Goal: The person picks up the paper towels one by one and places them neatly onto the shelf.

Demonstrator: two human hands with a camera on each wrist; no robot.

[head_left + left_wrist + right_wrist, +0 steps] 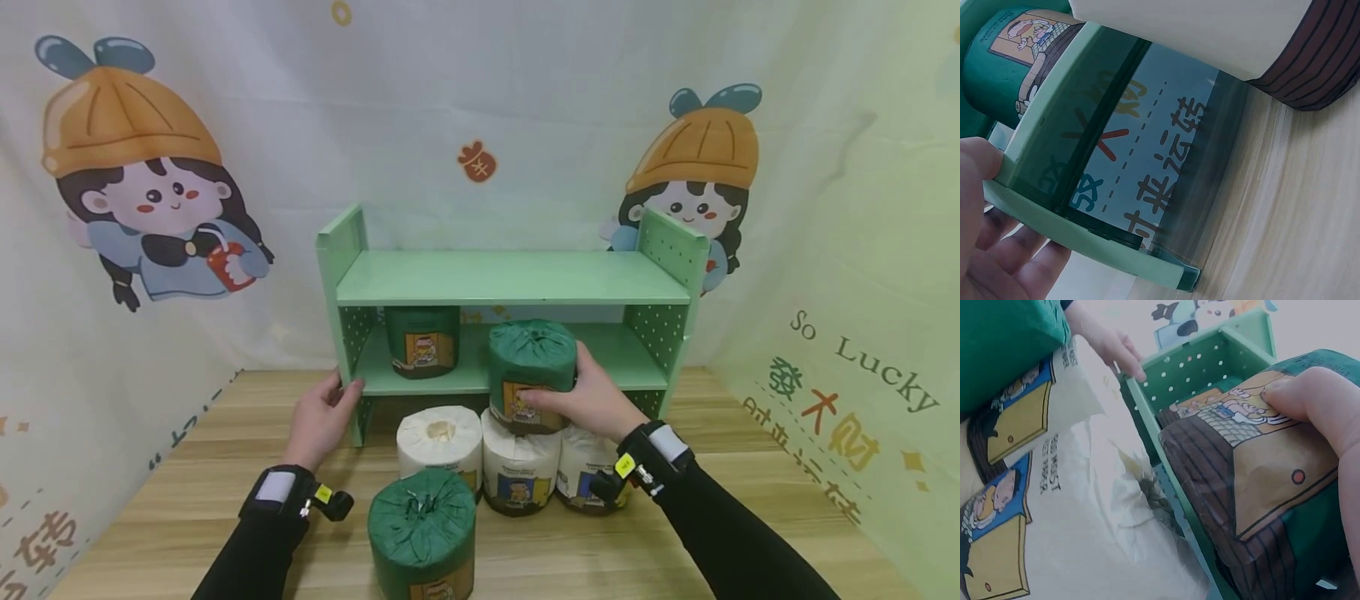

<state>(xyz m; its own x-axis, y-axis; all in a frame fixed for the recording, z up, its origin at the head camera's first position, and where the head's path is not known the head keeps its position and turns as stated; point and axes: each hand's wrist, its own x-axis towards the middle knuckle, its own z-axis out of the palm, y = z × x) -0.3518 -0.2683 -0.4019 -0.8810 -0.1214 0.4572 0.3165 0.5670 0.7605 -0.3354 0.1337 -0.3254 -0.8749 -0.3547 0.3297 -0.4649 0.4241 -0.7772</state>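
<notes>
My right hand (pixel 596 396) holds a green-wrapped toilet paper roll (pixel 531 367) from its right side, thumb across the printed front. That roll is at the front edge of the lower shelf of a green two-tier rack (pixel 510 279), above the white rolls. My left hand (pixel 322 417) grips the rack's left side panel; in the left wrist view its thumb (pixel 982 159) is on one face and the fingers on the other. Another green roll (pixel 422 342) stands upright on the lower shelf, at the left. A third green roll (pixel 422 529) stands on the table in front.
White-wrapped toilet paper rolls (pixel 521 467) stand in a row on the wooden table (pixel 750 508), before the rack. Behind the rack hangs a printed cloth (pixel 420 100), with more cloth down both sides.
</notes>
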